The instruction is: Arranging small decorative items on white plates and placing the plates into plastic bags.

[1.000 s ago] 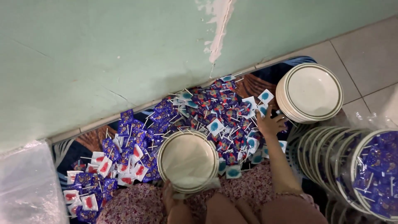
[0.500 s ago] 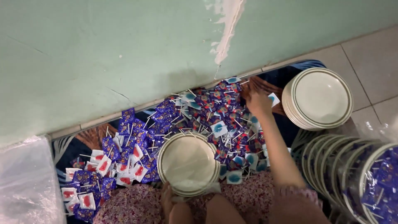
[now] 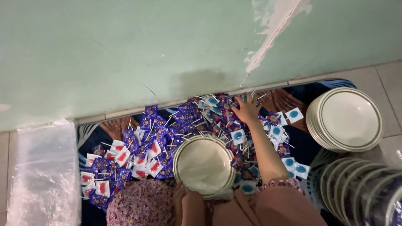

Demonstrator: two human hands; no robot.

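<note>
A pile of wrapped lollipops in blue, purple and white packets lies on a patterned mat along the wall. My right hand reaches far into the back of the pile, fingers closed down among the packets near the wall. My left hand holds the near rim of a cream plate with a green band, which sits in front of me over my lap. Whether the right hand has a lollipop in its grip is hidden by the fingers.
A stack of cream plates stands on the floor at right. Below it, a row of plates leans on edge. A clear plastic bag lies at left. A pale green wall with peeling paint closes the back.
My right hand has moved from the right side of the pile up and leftwards to the back by the wall. The plate in my left hand stays put.
</note>
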